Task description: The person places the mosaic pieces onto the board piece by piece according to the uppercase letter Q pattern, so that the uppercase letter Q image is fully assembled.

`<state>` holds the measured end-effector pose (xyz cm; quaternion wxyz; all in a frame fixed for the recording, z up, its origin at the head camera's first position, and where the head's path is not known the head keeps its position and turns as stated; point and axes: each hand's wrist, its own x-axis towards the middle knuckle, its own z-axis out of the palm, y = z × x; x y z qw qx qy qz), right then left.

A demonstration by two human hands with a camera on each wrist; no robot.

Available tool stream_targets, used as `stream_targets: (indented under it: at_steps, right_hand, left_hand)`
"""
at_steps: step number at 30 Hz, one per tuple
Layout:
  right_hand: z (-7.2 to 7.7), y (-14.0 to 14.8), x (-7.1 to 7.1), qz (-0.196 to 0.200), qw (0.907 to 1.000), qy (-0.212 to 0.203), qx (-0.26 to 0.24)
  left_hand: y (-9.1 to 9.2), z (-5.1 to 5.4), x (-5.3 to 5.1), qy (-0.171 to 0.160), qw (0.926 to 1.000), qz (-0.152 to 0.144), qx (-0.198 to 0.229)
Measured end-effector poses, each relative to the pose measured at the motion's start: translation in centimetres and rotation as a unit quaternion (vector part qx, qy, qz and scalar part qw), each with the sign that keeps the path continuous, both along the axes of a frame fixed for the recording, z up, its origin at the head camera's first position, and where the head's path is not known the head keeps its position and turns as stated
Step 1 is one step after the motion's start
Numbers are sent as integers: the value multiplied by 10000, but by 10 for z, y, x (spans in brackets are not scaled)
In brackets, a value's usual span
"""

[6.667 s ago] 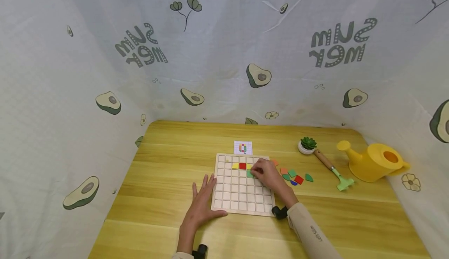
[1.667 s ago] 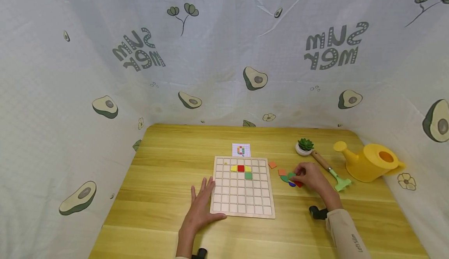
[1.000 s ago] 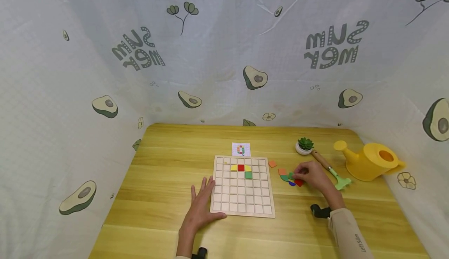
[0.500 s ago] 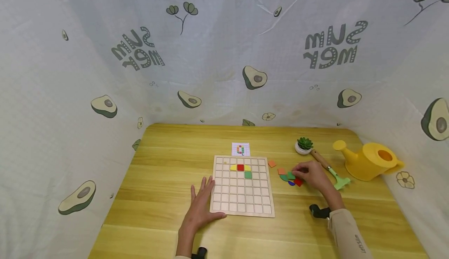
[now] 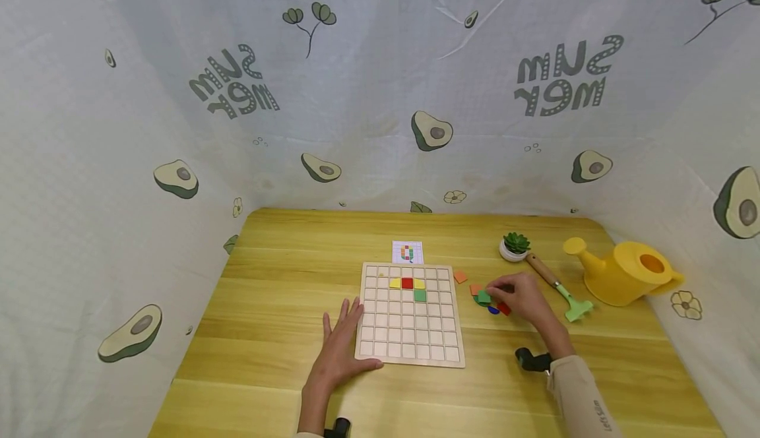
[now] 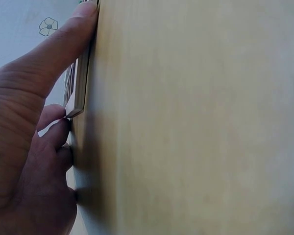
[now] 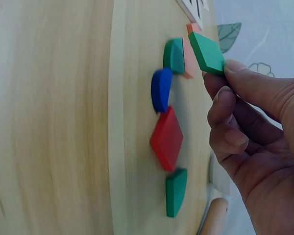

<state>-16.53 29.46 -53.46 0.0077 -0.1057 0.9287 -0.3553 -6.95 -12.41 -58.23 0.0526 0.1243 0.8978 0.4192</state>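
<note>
Thumb and fingers of the right hand [image 5: 522, 295] pinch a green square tile [image 5: 484, 297], held up off the tabletop [image 5: 267, 280] in the right wrist view. Half a second ago that tile was slightly farther toward the tabletop's right edge; tile and hand have since shifted a little toward the left edge, and the tile now partly covers a rounded green tile [image 5: 477, 301] in the head view. Several seconds earlier the same hand was over the grid board [image 5: 410, 332].

Left hand [image 5: 340, 349] looks unchanged: fingers spread against the board's left side, thumb at its corner nearest the tabletop's near edge. The board stays put in the tabletop's middle, with a yellow tile [image 5: 395, 283], a red square [image 5: 407, 283], another yellow tile [image 5: 419, 284] and, below the latter, a green square [image 5: 420, 295] that was partly under the right fingers in the earliest frame.

Near the held tile lie an orange tile [image 5: 475, 289], a blue rounded tile [image 5: 493, 310] and a loose red tile [image 5: 503, 309]. Toward the tabletop's far edge, a patterned card [image 5: 407, 252] sits just beyond the board; near the right edge, the yellow watering can [image 5: 632, 273] remains in place.
</note>
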Motion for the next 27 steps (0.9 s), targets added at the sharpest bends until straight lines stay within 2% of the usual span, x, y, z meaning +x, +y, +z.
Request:
stream_targets:
  at_steps: [6,17,27]
  right_hand:
    - [-5,-9,2,-55,9998,-145,-150]
    - [-11,-36,8,51,9988,-19,-492]
    - [-10,-60,9,-32,9978,-246,-612]
  left_hand:
    - [-1,-1,0,59,10000,-25,0]
    - [-1,-1,1,67,10000,0,15]
    - [-1,-2,0,-3,10000,1,39]
